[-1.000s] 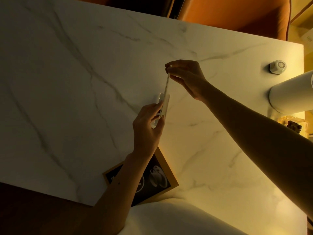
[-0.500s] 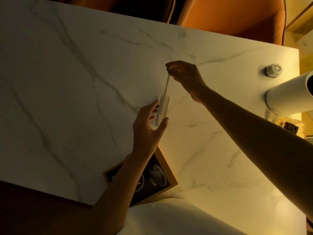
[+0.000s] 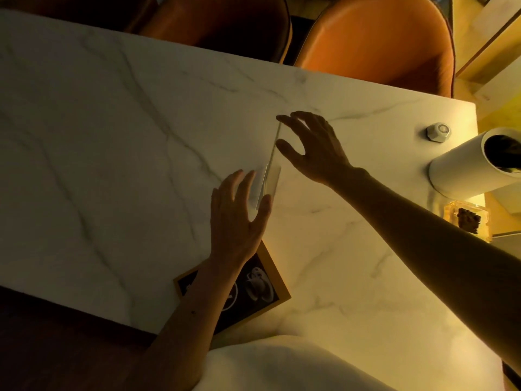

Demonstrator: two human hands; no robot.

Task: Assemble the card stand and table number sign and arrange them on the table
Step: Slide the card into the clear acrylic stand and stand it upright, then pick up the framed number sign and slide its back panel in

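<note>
A clear acrylic card stand (image 3: 269, 179) stands upright on the white marble table (image 3: 112, 136), its thin transparent panel (image 3: 275, 145) rising from a small block base. My left hand (image 3: 235, 215) hovers just left of the base with fingers spread, holding nothing. To the right of the panel's top is my right hand (image 3: 313, 148), fingers apart and off the panel. A black sign with a wooden frame (image 3: 253, 292) lies flat near the table's front edge, partly hidden under my left forearm.
A white cylindrical container (image 3: 473, 165) lies at the right edge. A small white hexagonal object (image 3: 438, 132) sits behind it. A yellow transparent box (image 3: 468, 218) holds dark contents. Two orange chairs (image 3: 380, 40) stand beyond the far edge.
Both hands have let go of the stand: the left opened off the base, the right released the panel's top. The stand now stands alone.
</note>
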